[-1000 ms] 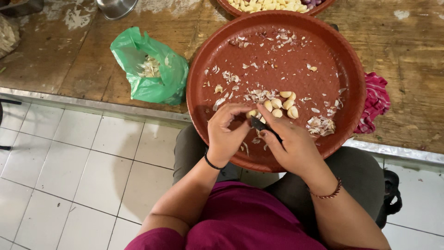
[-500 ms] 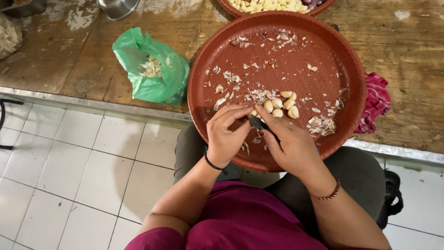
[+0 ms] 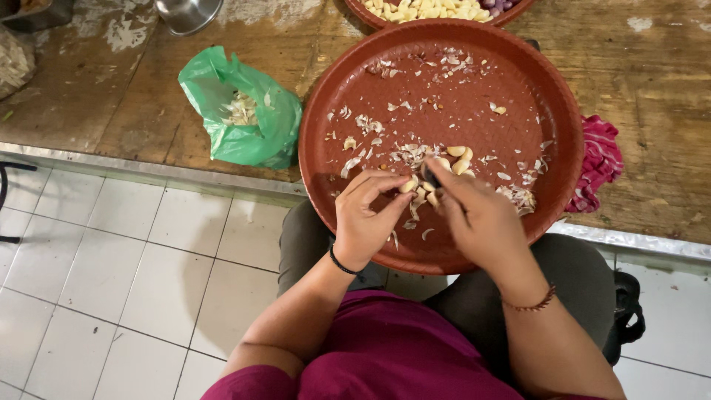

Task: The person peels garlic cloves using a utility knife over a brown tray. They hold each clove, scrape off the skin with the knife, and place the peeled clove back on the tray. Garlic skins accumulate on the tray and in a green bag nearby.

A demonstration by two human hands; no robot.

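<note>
Left hand (image 3: 364,218) now pinches a pale garlic clove (image 3: 408,184) by the fingertips, lifted slightly nearer the right hand (image 3: 478,215), closed around a small dark knife (image 3: 431,176). Both hover over the round red-brown plastic tray (image 3: 474,244); peeling continues.

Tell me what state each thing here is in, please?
Left hand: pinching a garlic clove.
Right hand: gripping a small dark knife at the clove.
Brown tray: scattered with skins and peeled cloves.
Green bag: open, skins inside.
Red cloth: crumpled.
</note>
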